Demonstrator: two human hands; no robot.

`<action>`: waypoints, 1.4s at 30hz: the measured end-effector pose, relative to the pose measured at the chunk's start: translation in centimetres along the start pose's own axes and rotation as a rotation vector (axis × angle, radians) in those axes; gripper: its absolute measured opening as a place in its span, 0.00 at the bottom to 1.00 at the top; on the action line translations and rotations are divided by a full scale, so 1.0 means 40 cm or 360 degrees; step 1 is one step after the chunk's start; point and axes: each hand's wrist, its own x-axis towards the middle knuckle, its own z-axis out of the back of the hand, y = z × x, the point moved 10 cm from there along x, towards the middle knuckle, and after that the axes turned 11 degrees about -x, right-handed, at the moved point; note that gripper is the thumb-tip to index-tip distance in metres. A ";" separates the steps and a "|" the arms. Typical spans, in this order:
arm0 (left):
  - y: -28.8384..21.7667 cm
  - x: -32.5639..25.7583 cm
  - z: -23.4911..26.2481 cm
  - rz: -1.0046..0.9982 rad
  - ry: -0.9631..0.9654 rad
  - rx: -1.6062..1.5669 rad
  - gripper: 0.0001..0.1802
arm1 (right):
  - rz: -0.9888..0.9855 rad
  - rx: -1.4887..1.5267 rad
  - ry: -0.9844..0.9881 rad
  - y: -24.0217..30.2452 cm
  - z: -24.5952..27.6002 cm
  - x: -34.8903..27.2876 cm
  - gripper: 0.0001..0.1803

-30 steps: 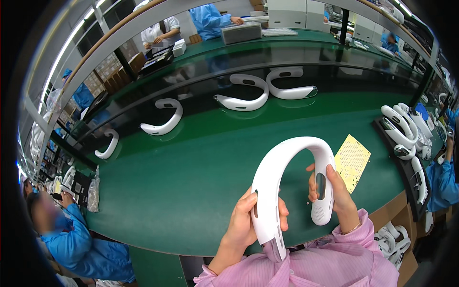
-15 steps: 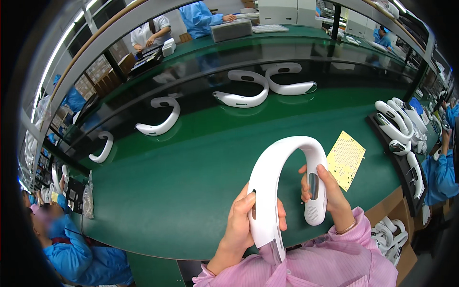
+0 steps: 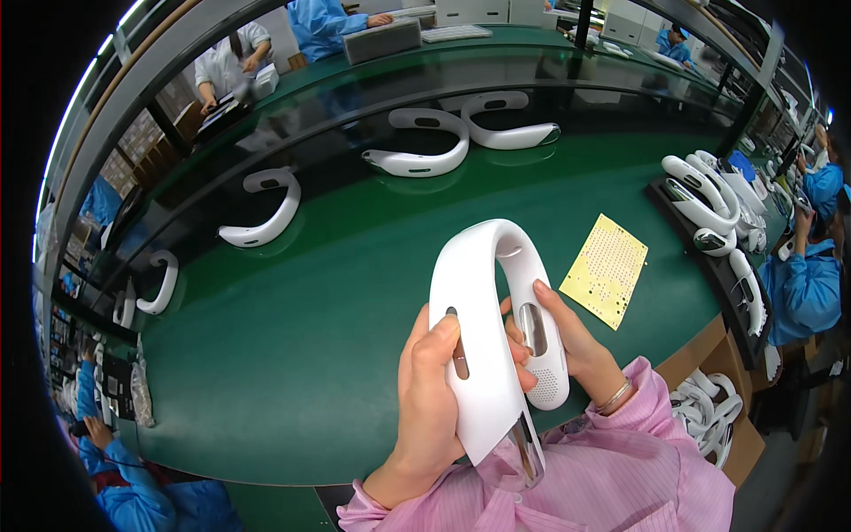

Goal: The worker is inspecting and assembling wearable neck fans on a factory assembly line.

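Note:
A white U-shaped neck fan [image 3: 479, 293] is held over the green bench, its bend up and its two ends towards me. My left hand [image 3: 425, 381] grips the left arm, thumb lying on a dark oval slot. That arm ends in a clear, shiny tip. Around the other arm closes my right hand [image 3: 576, 346], with the thumb beside a clear oval window and a perforated patch below it. Some fingers of both hands are hidden behind the fan. To the right, a yellow sheet [image 3: 606, 270] covered with small dots lies on the bench.
Several similar white fans [image 3: 417, 162] stand along the bench's far side. A black tray [image 3: 731, 293] with more white parts is at right, above a cardboard box [image 3: 745, 443] of white pieces. Co-workers in blue [image 3: 802, 284] sit at the right, left and far side.
The neck fan has been turned, so its two arms now appear closer together and the right one partly behind. Both hands keep their grip. The whole view has shifted slightly.

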 end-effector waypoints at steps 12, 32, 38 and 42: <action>-0.005 -0.016 -0.020 -0.0036 0.0028 0.0143 0.22 | 0.0043 0.0077 0.0043 -0.007 0.006 0.003 0.29; 0.076 0.044 0.296 -0.0211 -0.0224 -0.0080 0.36 | 0.0467 -0.1076 -0.0006 0.224 -0.095 -0.156 0.29; 0.165 0.081 0.267 0.0189 -0.0104 -0.0575 0.35 | 0.0556 -0.1002 0.0322 0.267 -0.216 -0.153 0.30; 0.171 0.087 0.250 0.0219 -0.0113 -0.0489 0.37 | 0.0454 -0.0905 0.0442 0.262 -0.253 -0.144 0.33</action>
